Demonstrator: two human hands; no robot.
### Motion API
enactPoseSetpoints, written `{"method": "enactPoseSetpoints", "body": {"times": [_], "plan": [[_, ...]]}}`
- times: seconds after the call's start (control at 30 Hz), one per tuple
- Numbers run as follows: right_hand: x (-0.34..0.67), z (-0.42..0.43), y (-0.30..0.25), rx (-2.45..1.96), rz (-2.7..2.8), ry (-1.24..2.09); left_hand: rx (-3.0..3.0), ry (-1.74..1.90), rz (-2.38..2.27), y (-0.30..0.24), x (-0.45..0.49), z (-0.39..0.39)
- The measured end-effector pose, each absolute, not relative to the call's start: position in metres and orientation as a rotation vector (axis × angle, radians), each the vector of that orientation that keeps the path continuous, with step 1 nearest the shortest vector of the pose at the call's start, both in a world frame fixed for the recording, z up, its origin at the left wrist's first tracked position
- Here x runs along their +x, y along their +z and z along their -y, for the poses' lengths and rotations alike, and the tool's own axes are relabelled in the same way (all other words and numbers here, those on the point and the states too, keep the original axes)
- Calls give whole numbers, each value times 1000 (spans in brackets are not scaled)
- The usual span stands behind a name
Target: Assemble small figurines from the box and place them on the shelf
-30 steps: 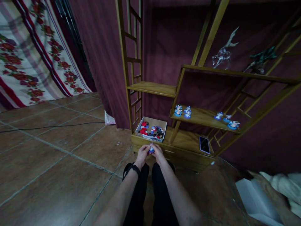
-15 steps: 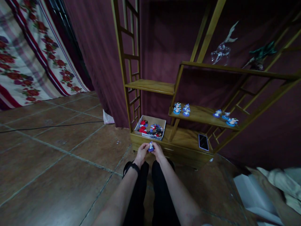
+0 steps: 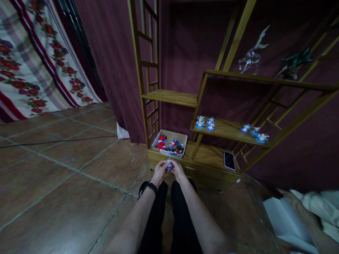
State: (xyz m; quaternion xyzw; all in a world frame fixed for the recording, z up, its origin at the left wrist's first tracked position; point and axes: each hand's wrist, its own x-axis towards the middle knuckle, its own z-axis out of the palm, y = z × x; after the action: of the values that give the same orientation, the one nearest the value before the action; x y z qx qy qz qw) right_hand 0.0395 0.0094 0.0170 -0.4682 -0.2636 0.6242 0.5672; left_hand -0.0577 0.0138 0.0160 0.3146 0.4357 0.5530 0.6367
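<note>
A small purple-and-white figurine (image 3: 169, 164) is held upright between my two hands, in front of the low drawer unit. My left hand (image 3: 161, 171) pinches it from the left, and my right hand (image 3: 177, 170) grips its right side. Just beyond my hands, an open cardboard box (image 3: 173, 135) holds a jumble of red, black and purple figurines (image 3: 161, 145). On the shelf to the right stand blue-based figurines (image 3: 200, 122) beside purple-based figurines (image 3: 210, 124). Farther along that shelf sit another purple-based figurine (image 3: 245, 128) and blue-based figurines (image 3: 261, 138).
The wooden shelf unit (image 3: 172, 97) stands against a dark red curtain. A phone (image 3: 229, 160) lies on its lowest board. Higher up are a clear glass animal (image 3: 250, 60) and a dark green ornament (image 3: 293, 63). A white box (image 3: 288, 222) rests on the floor at right.
The figurine has turned slightly between my fingers. My hands stay in nearly the same place, and the view has shifted only a little.
</note>
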Motion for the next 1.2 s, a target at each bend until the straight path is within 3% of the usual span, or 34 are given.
{"method": "enactPoseSetpoints", "body": {"times": [1.2], "plan": [[39,-12,7,-1064,714,1459,682,1261,-977,16,-60,-11]]}}
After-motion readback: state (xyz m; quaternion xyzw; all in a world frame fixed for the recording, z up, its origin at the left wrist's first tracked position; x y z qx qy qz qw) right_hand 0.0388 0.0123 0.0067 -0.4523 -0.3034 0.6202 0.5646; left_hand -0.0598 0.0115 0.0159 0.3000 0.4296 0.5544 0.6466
